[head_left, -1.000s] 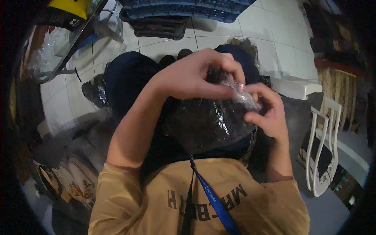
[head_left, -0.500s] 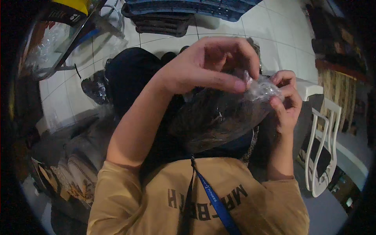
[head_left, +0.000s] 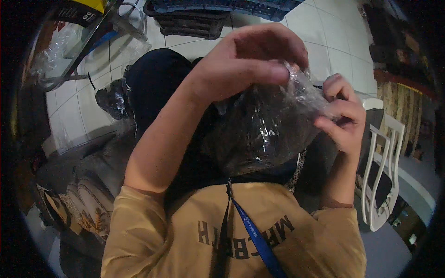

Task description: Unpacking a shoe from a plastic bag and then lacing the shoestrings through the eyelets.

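Note:
A clear plastic bag [head_left: 266, 132] with dark contents hangs over my lap, its gathered top bunched between my two hands. My left hand [head_left: 252, 60] curls over from the left, thumb and fingers pinching the crinkled edge of the bag. On the other side, my right hand [head_left: 344, 113] grips the bag's mouth between thumb and bent fingers. What exactly fills the bag cannot be made out through the shiny film.
A blue crate [head_left: 232, 5] and a black crate [head_left: 187, 24] stand on the tiled floor ahead. At my left lies another dark, shiny bag [head_left: 112, 99] near a metal frame [head_left: 69, 76]. A white chair-like frame [head_left: 382, 173] is at my right.
My left hand has shifted slightly up and the bunched bag top has spread out between my hands. The bag's body has been lifted a little and looks rounder.

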Motion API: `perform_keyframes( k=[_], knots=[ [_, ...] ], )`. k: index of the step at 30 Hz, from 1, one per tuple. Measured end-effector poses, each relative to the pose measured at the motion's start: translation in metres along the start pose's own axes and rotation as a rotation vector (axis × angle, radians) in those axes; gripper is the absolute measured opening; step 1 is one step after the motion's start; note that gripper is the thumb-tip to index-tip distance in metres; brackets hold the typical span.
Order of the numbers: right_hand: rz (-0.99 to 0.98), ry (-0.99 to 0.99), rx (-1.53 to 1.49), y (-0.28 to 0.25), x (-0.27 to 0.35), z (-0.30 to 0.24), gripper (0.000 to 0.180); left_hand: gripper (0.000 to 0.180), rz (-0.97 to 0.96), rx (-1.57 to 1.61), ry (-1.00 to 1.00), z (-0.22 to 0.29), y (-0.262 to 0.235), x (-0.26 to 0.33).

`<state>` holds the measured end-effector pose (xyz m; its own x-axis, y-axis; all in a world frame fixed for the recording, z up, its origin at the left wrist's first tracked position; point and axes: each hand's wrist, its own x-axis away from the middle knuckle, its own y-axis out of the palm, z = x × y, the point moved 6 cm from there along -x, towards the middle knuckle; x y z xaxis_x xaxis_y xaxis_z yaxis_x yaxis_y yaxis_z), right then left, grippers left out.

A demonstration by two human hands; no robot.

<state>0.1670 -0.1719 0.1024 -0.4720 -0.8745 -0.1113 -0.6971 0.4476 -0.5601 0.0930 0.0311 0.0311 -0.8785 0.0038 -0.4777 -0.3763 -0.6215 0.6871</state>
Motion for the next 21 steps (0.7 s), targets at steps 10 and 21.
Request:
perform_keyframes(
  k=[10,21],
  knots=[
    [0.019,-0.189,-0.287,-0.014,0.015,-0.038,0.037,0.043,0.055,-0.968,-0.389,-0.008,-0.017,0.007],
    [-0.310,0.105,0.125,-0.013,0.003,-0.012,0.039,0.028,-0.060,-1.002,-0.396,-0.009,-0.021,0.010]
  ],
)
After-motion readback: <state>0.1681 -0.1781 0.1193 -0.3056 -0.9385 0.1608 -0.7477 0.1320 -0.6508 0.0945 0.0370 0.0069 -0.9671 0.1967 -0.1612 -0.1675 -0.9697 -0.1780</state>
